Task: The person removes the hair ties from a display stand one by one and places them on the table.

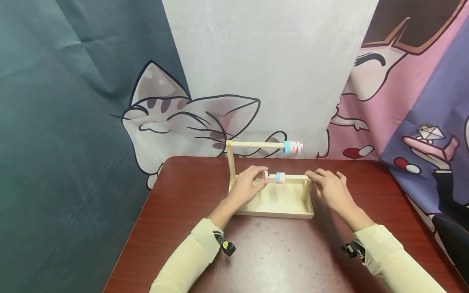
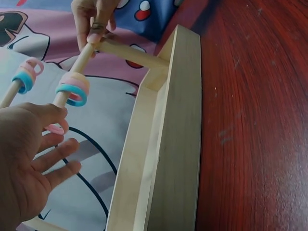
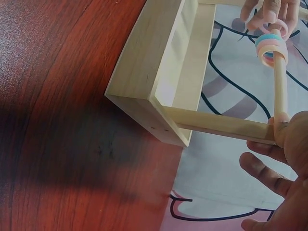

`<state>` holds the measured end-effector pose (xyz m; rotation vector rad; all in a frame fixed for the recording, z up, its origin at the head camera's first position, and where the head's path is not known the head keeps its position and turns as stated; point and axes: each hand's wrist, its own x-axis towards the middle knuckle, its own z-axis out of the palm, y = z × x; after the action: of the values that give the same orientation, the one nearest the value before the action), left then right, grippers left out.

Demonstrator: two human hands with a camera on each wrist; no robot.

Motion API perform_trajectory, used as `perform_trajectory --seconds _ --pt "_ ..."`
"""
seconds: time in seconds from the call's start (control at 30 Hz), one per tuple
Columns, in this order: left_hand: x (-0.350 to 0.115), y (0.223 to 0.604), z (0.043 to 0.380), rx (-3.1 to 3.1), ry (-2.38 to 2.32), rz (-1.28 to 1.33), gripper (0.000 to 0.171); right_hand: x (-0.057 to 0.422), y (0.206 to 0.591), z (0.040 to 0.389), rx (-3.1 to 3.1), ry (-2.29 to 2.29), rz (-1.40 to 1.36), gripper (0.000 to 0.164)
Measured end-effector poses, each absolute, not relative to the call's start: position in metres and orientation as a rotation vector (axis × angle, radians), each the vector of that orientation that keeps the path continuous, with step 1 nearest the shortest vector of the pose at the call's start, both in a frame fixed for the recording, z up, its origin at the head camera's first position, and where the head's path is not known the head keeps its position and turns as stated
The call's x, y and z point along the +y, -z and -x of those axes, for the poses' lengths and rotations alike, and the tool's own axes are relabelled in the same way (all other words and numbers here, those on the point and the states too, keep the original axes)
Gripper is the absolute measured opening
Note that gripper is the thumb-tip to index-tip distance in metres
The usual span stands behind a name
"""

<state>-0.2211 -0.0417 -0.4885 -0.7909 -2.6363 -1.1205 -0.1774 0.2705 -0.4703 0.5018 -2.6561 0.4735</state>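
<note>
A pale wooden rack has a shallow tray base (image 1: 275, 214), a lower rod (image 1: 296, 177) and a taller upper rod (image 1: 256, 145). My left hand (image 1: 244, 187) pinches a pink hair tie (image 2: 56, 129) at the left end of the lower rod, its other fingers spread. Blue, pink and cream hair ties (image 1: 280, 178) circle that rod just to the right. With thumb and forefinger, my right hand (image 1: 332, 191) grips the rod's right end, where it meets a short post (image 3: 221, 126). More pastel hair ties (image 1: 292, 147) hang near the upper rod's right end.
The rack stands on a reddish-brown wooden table (image 1: 176, 203), toward its far edge. Behind it hangs a printed curtain (image 1: 278, 73) with a cartoon cat. A tall post (image 1: 231, 162) rises at the rack's left.
</note>
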Motion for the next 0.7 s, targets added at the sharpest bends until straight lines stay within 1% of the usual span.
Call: perform_trajectory --seconds 0.33,0.7 --pt "-0.051 0.487 0.219 -2.580 1.157 0.782 0.043 0.273 0.471 0.178 -2.680 -0.480 -0.494 0.039" --pt "-0.068 0.488 0.213 -2.616 1.064 0.800 0.048 0.272 0.469 0.178 -2.666 -0.476 -0.516 0.038"
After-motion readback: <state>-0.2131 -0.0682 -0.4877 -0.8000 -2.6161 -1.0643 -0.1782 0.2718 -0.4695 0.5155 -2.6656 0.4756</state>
